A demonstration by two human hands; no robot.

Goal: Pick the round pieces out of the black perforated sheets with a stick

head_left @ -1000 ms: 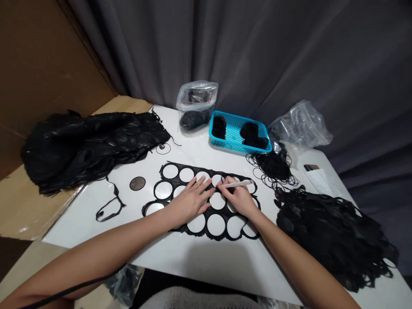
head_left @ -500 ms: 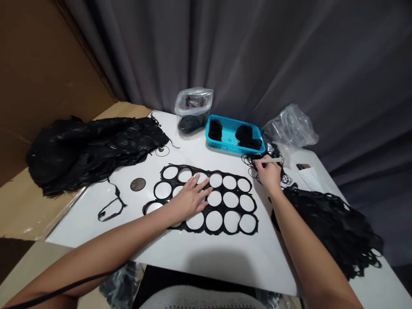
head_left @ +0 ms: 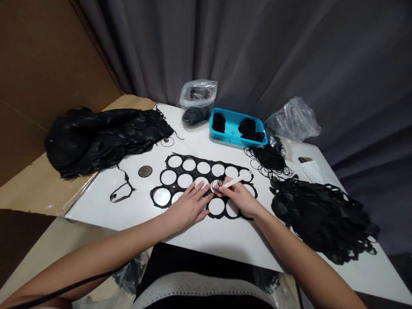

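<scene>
A flat black rubbery sheet (head_left: 193, 174) with rows of round holes lies on the white table. My left hand (head_left: 189, 204) rests flat on its lower middle, fingers spread. In my right hand (head_left: 240, 195) is a slim white pen-like tool (head_left: 238, 179), gripped near its tip. The tip is down at a hole in the sheet's middle row, just right of my left fingertips. What the tip touches is too small to make out. Behind my right hand lies a tangle of thin black rings (head_left: 272, 159).
A blue basket (head_left: 237, 140) with black bundles stands at the back, beside a clear bag (head_left: 198, 103). Black sheets are heaped left (head_left: 103, 137) and right (head_left: 325, 219). A dark disc (head_left: 145, 171) and a black scrap loop (head_left: 124, 197) lie left of the sheet.
My right hand has moved with the white tool from the ring tangle, left and toward me, onto the holed sheet. My left hand stays flat there. The whole view has shifted slightly.
</scene>
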